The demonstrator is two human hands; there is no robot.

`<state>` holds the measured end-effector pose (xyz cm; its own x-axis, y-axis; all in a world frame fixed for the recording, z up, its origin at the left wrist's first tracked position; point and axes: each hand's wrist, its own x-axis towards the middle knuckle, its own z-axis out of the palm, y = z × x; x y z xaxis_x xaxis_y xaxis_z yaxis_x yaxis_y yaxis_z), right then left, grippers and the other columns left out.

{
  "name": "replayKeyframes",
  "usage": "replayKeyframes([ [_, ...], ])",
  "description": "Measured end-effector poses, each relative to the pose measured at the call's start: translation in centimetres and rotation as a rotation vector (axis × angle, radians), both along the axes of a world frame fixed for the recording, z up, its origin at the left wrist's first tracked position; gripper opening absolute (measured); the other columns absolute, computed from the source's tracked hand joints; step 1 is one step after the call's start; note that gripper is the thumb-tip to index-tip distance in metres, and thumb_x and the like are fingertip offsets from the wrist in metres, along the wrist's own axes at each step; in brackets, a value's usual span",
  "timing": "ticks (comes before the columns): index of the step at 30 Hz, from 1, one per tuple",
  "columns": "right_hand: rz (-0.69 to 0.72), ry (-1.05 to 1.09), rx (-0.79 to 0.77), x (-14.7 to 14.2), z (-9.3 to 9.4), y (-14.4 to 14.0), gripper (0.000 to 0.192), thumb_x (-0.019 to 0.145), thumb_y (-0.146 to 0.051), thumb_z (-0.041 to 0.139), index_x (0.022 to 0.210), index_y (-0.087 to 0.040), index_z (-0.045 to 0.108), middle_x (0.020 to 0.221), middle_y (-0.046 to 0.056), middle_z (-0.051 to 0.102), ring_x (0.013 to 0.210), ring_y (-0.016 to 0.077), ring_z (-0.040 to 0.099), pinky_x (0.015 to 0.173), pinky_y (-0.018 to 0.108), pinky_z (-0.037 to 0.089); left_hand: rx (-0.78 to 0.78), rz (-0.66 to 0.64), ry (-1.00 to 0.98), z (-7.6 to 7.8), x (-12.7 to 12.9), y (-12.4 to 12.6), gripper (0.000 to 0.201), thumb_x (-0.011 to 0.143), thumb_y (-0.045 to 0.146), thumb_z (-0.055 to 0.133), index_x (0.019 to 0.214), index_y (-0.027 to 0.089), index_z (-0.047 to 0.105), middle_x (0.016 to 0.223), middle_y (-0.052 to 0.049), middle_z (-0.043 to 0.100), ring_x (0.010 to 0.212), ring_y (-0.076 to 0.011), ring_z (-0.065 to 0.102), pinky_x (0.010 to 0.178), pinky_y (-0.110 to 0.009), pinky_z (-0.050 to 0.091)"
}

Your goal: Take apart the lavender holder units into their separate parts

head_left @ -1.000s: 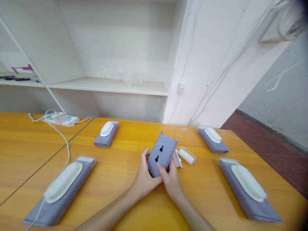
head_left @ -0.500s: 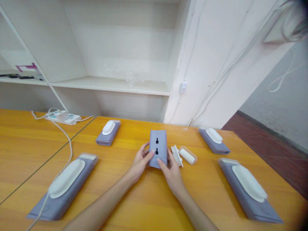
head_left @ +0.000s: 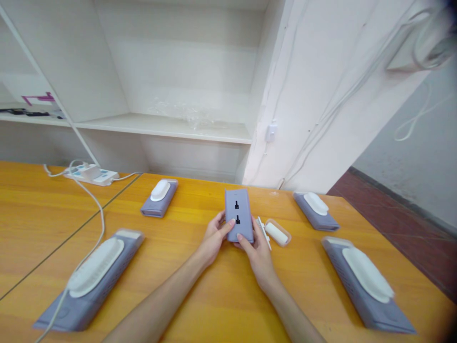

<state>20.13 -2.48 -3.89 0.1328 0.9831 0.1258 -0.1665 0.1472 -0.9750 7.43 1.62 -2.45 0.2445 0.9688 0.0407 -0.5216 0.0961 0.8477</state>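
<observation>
Between both hands, above the table, is a flat purple-grey box-shaped holder (head_left: 243, 206) with two black keyhole-like slots in its face. My left hand (head_left: 215, 238) grips its lower left side, thumb on the front face. My right hand (head_left: 255, 245) grips the lower right side, its thumb near the bottom edge. The other fingers are partly hidden behind the holder. Just right of my right hand lies a white bristled brush piece (head_left: 264, 233), partly covered by the fingers. Beside it is a white oval piece in a clear cover (head_left: 277, 232).
Similar purple-grey units with white oval tops lie at far left (head_left: 159, 196), near left (head_left: 91, 281), far right (head_left: 316, 211) and near right (head_left: 367, 283). A white cable (head_left: 103, 209) crosses the near-left unit from a power strip (head_left: 93, 174). White shelving (head_left: 164, 126) stands behind the table.
The holder has moved slightly up and right and tilted a little, with both hands still on it. My right hand now covers more of the brush piece.
</observation>
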Motion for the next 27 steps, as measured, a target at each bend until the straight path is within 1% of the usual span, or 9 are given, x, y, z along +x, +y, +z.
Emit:
replayKeyframes([
  [3, 0.005, -0.024, 0.027, -0.07, -0.41, -0.06, 0.073, 0.077, -0.030, 0.066, 0.142, -0.028, 0.031, 0.141, 0.006, 0.043, 0.125, 0.0249, 0.047, 0.100, 0.043, 0.045, 0.016, -0.022, 0.001, 0.01, -0.61, -0.13, 0.050, 0.076, 0.027, 0.071, 0.123, 0.016, 0.055, 0.133, -0.013, 0.052, 0.124, -0.0273, 0.046, 0.102, -0.037, 0.040],
  [5, 0.009, -0.024, 0.028, -0.09, -0.53, -0.09, 0.073, 0.077, -0.030, 0.067, 0.141, -0.028, 0.032, 0.142, 0.006, 0.043, 0.126, 0.0239, 0.046, 0.104, 0.043, 0.041, 0.003, -0.042, -0.013, 0.03, -0.87, -0.20, 0.052, 0.076, 0.027, 0.071, 0.124, 0.016, 0.054, 0.132, -0.014, 0.052, 0.123, -0.0284, 0.047, 0.099, -0.037, 0.043],
  [9, 0.014, 0.002, 0.020, -0.03, -0.30, -0.10, 0.072, 0.076, -0.029, 0.068, 0.139, -0.026, 0.034, 0.139, 0.008, 0.046, 0.125, 0.0244, 0.047, 0.103, 0.043, 0.042, -0.025, -0.069, -0.038, 0.06, -0.93, -0.17, 0.052, 0.076, 0.026, 0.071, 0.124, 0.016, 0.053, 0.133, -0.015, 0.051, 0.121, -0.0292, 0.049, 0.095, -0.038, 0.046],
  [13, -0.005, 0.005, 0.003, -0.09, -0.12, -0.06, 0.072, 0.073, -0.029, 0.069, 0.137, -0.025, 0.037, 0.135, 0.008, 0.050, 0.121, 0.0251, 0.051, 0.102, 0.044, 0.043, -0.029, -0.083, -0.055, 0.10, -0.84, -0.12, 0.050, 0.076, 0.026, 0.071, 0.122, 0.016, 0.054, 0.133, -0.014, 0.051, 0.122, -0.0277, 0.048, 0.099, -0.037, 0.043],
  [16, -0.038, -0.014, 0.005, -0.21, -0.31, 0.05, 0.072, 0.073, -0.028, 0.069, 0.137, -0.024, 0.037, 0.137, 0.008, 0.047, 0.123, 0.0253, 0.048, 0.103, 0.045, 0.041, -0.036, -0.085, -0.062, 0.12, -0.87, -0.13, 0.050, 0.075, 0.027, 0.073, 0.120, 0.017, 0.055, 0.132, -0.013, 0.052, 0.122, -0.0271, 0.049, 0.100, -0.037, 0.042],
  [19, -0.057, -0.067, 0.023, -0.24, -0.55, 0.21, 0.071, 0.073, -0.029, 0.068, 0.137, -0.024, 0.038, 0.139, 0.007, 0.045, 0.126, 0.0251, 0.045, 0.105, 0.044, 0.039, -0.032, -0.091, -0.067, 0.06, -0.96, -0.15, 0.050, 0.074, 0.028, 0.073, 0.120, 0.018, 0.056, 0.132, -0.014, 0.053, 0.119, -0.0275, 0.052, 0.097, -0.037, 0.044],
  [22, -0.068, -0.146, 0.027, -0.12, -0.54, 0.32, 0.071, 0.073, -0.029, 0.068, 0.137, -0.022, 0.039, 0.137, 0.007, 0.049, 0.125, 0.0256, 0.046, 0.105, 0.044, 0.038, -0.025, -0.110, -0.076, -0.10, -1.01, -0.17, 0.051, 0.074, 0.030, 0.073, 0.121, 0.017, 0.055, 0.129, -0.015, 0.054, 0.115, -0.0280, 0.054, 0.095, -0.038, 0.045],
  [27, -0.101, -0.261, 0.018, -0.06, 0.24, 0.23, 0.068, 0.073, -0.027, 0.065, 0.136, -0.019, 0.042, 0.134, 0.008, 0.051, 0.123, 0.0254, 0.048, 0.105, 0.042, 0.038, -0.027, -0.138, -0.090, -0.31, -0.98, -0.14, 0.051, 0.076, 0.029, 0.072, 0.122, 0.017, 0.055, 0.128, -0.015, 0.055, 0.116, -0.0275, 0.053, 0.095, -0.038, 0.045],
])
